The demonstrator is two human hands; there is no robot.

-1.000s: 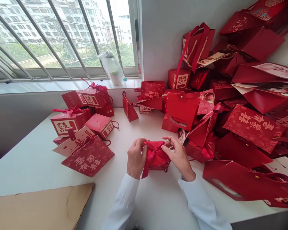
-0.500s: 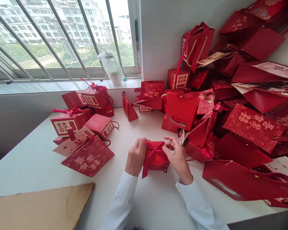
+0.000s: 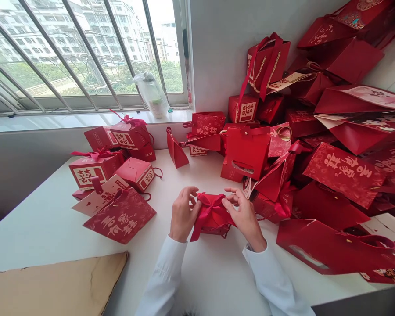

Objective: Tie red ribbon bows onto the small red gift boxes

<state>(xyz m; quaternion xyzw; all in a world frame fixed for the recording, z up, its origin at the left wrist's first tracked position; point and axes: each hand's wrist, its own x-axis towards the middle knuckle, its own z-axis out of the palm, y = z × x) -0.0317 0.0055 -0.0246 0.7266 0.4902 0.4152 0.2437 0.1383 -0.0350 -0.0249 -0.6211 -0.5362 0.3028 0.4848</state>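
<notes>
A small red gift box (image 3: 213, 229) sits on the white table in front of me, with a satin ribbon (image 3: 208, 213) tied in a bow across its top. My left hand (image 3: 183, 215) is at the box's left side, thumb and fingers pinching the bow's left loop. On the other side my right hand (image 3: 245, 216) pinches the right loop between thumb and forefinger. One ribbon tail hangs down at the box's left front. A thin cord handle shows along the front of the box. The fingertips partly cover the loops' ends.
Red gift boxes (image 3: 88, 171) and a patterned bag (image 3: 120, 217) stand at the left. A large heap of red gift bags (image 3: 342, 175) fills the right side. Cardboard (image 3: 52, 285) lies at the front left. A plastic-wrapped cup (image 3: 153, 96) stands on the sill by the barred window.
My left hand has opened out from a closer grip, its fingers now apart from its thumb at the left loop. The bow's loops are spread wider, and the tail has shifted left.
</notes>
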